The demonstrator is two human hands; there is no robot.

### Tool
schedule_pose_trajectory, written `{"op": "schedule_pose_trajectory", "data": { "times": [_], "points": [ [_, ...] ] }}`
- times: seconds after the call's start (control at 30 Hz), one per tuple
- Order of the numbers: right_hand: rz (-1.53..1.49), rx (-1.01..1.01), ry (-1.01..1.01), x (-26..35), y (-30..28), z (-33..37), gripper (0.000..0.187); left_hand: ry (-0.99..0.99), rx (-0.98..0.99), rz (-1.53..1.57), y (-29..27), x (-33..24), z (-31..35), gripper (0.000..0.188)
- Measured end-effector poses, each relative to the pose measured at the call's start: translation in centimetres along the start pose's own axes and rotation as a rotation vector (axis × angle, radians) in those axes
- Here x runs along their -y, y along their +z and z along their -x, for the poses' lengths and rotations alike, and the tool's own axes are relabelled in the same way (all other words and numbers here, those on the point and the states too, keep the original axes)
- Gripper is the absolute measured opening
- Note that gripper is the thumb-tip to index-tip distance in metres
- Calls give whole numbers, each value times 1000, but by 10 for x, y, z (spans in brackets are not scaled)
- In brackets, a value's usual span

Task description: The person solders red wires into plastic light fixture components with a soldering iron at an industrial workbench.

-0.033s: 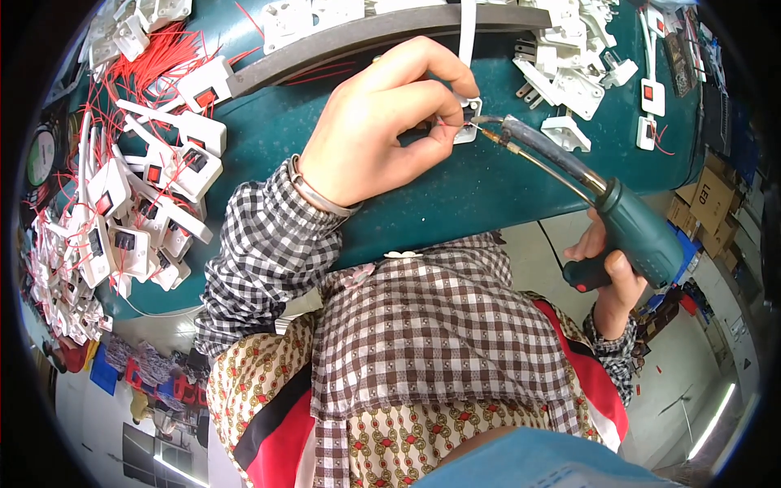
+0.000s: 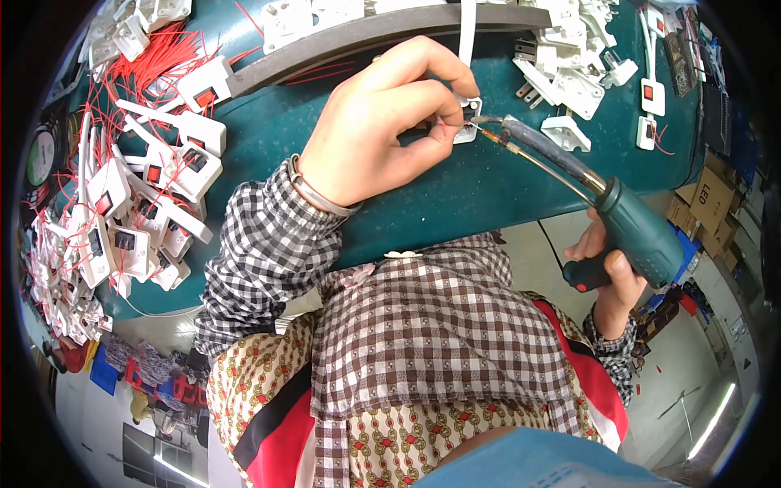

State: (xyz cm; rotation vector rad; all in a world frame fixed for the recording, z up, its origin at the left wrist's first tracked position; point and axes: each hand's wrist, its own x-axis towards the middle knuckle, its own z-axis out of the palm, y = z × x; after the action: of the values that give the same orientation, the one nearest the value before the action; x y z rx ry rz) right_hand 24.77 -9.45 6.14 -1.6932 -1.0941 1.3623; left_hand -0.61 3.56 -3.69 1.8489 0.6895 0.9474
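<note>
My left hand (image 2: 382, 122) is pinched around a thin red wire (image 2: 443, 123), at a small white plastic housing (image 2: 466, 137) on the bench. The fingers cover most of that housing; a white flat cord (image 2: 468, 37) runs up from it. In my right hand (image 2: 614, 281) is a green soldering gun (image 2: 639, 232), gripped by its handle. The gun's metal barrel slants up and left, and its tip comes to the housing beside my left fingertips. A thin feed tube runs along the barrel to the same spot. Whether the tip touches a terminal is too small to tell.
On the green bench (image 2: 390, 220), a heap of white switch housings (image 2: 187, 171) with red wires lies left. A dark curved bar (image 2: 390, 31) crosses behind my hand. White plastic parts (image 2: 569, 81) are piled at the back right, near finished-looking switch pieces (image 2: 652, 96). Cardboard boxes (image 2: 712, 203) stand beyond.
</note>
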Motion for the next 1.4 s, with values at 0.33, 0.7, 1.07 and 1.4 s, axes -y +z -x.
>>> {"op": "schedule_pose_trajectory", "data": {
  "times": [0.33, 0.7, 1.07, 1.4],
  "points": [
    [-20, 1, 9, -2, -1, 1, 64, -14, 19, 12, -1, 1, 0, 10],
    [-51, -31, 6, -4, -4, 4, 71, -2, 34, 20, -1, 2, 0, 10],
    [-118, -34, -3, -7, -6, 4, 68, 15, 23, 7, 0, 2, -1, 9],
    [-218, -74, -23, -13, -9, 5, 66, 24, 21, -38, -3, -3, 1, 13]
  ]
}}
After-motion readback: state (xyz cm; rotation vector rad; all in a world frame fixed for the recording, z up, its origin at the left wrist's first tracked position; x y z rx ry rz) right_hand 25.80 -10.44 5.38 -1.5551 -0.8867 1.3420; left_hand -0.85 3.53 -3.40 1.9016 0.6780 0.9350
